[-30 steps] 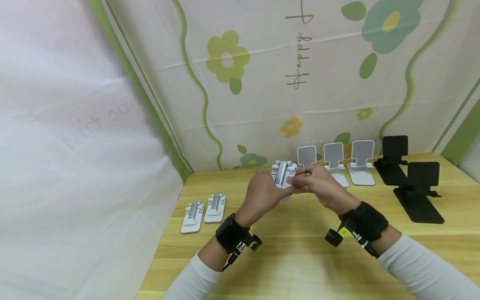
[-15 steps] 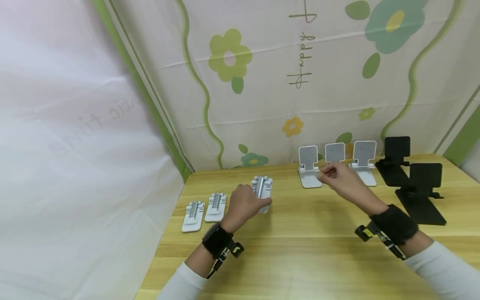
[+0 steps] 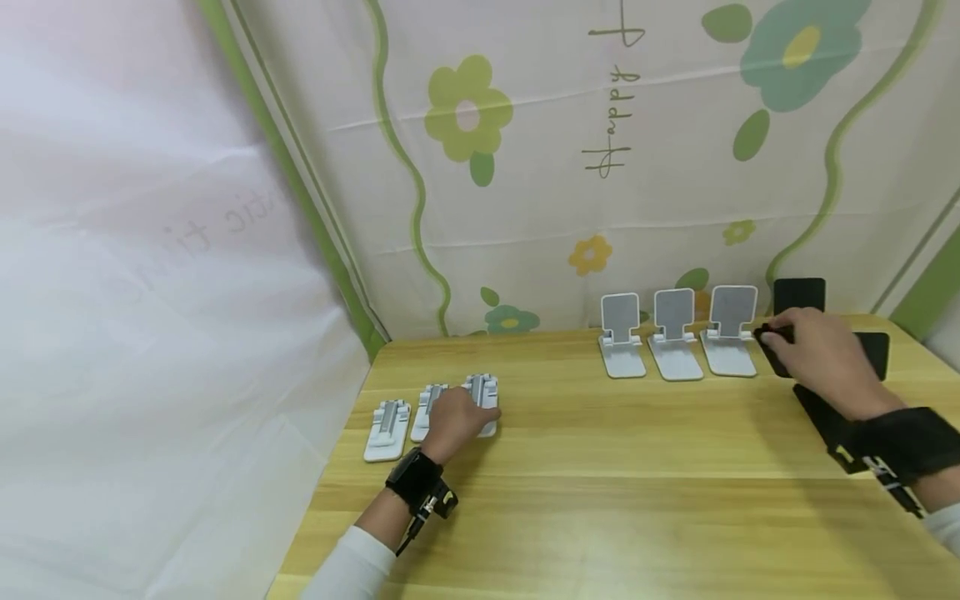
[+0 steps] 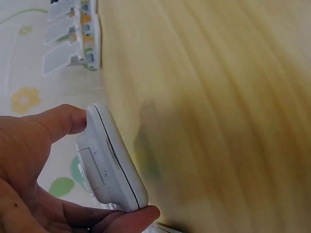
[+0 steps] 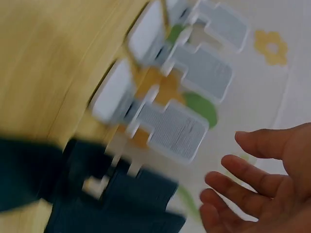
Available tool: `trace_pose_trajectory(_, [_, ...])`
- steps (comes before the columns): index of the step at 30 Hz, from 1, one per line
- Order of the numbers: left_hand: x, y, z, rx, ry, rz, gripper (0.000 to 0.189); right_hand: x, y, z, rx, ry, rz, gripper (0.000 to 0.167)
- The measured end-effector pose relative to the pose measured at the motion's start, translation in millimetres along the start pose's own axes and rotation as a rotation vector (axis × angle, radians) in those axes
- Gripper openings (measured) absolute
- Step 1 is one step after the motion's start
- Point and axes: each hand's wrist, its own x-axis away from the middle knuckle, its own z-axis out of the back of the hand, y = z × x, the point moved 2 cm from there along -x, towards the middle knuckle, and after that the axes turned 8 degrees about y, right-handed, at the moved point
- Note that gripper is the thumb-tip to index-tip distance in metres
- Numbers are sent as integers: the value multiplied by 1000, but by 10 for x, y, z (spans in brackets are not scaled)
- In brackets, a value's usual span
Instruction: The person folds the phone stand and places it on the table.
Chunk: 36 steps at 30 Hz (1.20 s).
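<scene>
My left hand [image 3: 453,423] grips a folded white phone stand [image 4: 112,162] by its side edges, thumb on one side and fingers on the other. In the head view that stand is beside two other folded white stands, one [image 3: 384,442] at the far left and a partly hidden one [image 3: 422,423] right by the hand. Over on the right, my right hand [image 3: 828,362] reaches across two unfolded black phone stands [image 3: 872,353] and covers parts of them. Its fingers [image 5: 233,170] are spread and loosely bent in the right wrist view, with nothing between them.
Three unfolded white phone stands with grey pads, the left one [image 3: 622,358], the middle one [image 3: 677,361] and the right one [image 3: 730,357], stand along the back of the wooden table [image 3: 585,500]. Behind them hangs a flower-patterned curtain [image 3: 525,208].
The hands have parted. My left hand has carried the folded white stand left to the other folded ones, while my right hand let go and moved right to the black stands.
</scene>
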Motion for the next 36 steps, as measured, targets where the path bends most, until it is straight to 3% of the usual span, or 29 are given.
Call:
trace_pose_trajectory(4, [7,-52,-12,-50,7,-2,64,-8,238,100,190,87,33,30])
trace_pose_trajectory(7, [34,-68,-27,-85,26,-18,65,-4,399,118,253,68,0,26])
trace_pose_trajectory(14, [46,-73,-94,-141,14,-16,63,38,590,133,131,-4,-27,25])
trace_pose_trajectory(21, [35,-82,-125,-193,2,4,61,72,577,161,162,25,-34,25])
trace_pose_trajectory(30, [75,4,-74,-334,-37,-53,63,65,548,169,197,43,16,17])
trace_pose_trajectory(36, [69,40,-57,-350,-52,-40,60,72,554,177,198,66,25,15])
